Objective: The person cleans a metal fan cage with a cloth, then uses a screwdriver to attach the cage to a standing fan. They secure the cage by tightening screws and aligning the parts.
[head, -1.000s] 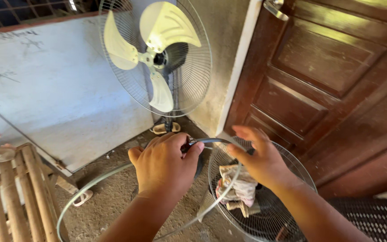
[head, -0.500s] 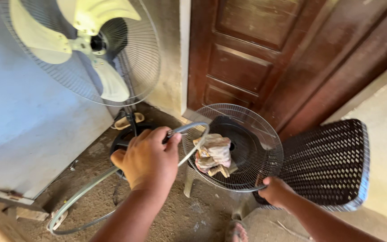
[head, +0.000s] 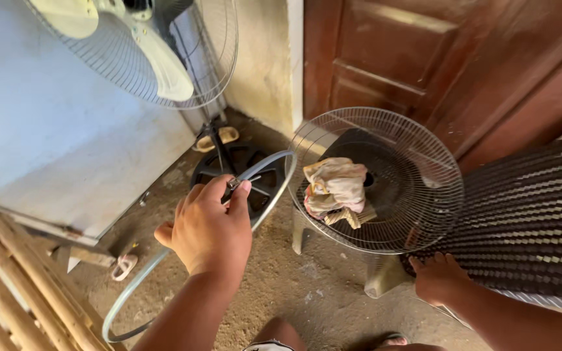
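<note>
- while the left hand point(head: 208, 231) sits at centre frame, its grip is pinched on the small metal clip of a thin grey fan ring point(head: 183, 250), thumb and fingers pressed on it near the ring's top end.
- the ring curves from that hand down to the lower left of the frame, its low end near the dirt floor point(head: 294, 292), and up past the fingers toward the guard in the middle.
- the right hand point(head: 438, 278) is at the lower right, its grip closed over the near edge of a dark woven plastic chair point(head: 521, 221); the fingers curl on the rim.
- as for progress, judged from how things lie: the front wire guard point(head: 385, 182) is off the fan and lies dished, open side up, on a small stool at centre right; the ring is loose in the hand; nothing is fitted back on.
- the guard works as the only holder here: a crumpled pale cloth point(head: 334, 188) lies inside it, toward its left half, touching the wires.
- the standing fan point(head: 144, 52) in the upper left shows bare cream blades against its rear guard, front uncovered, with its round black base point(head: 245, 172) on the floor just beyond the ring.
- a bamboo rack point(head: 14, 286) fills the lower left corner, and a brown wooden door point(head: 424, 58) the upper right.
</note>
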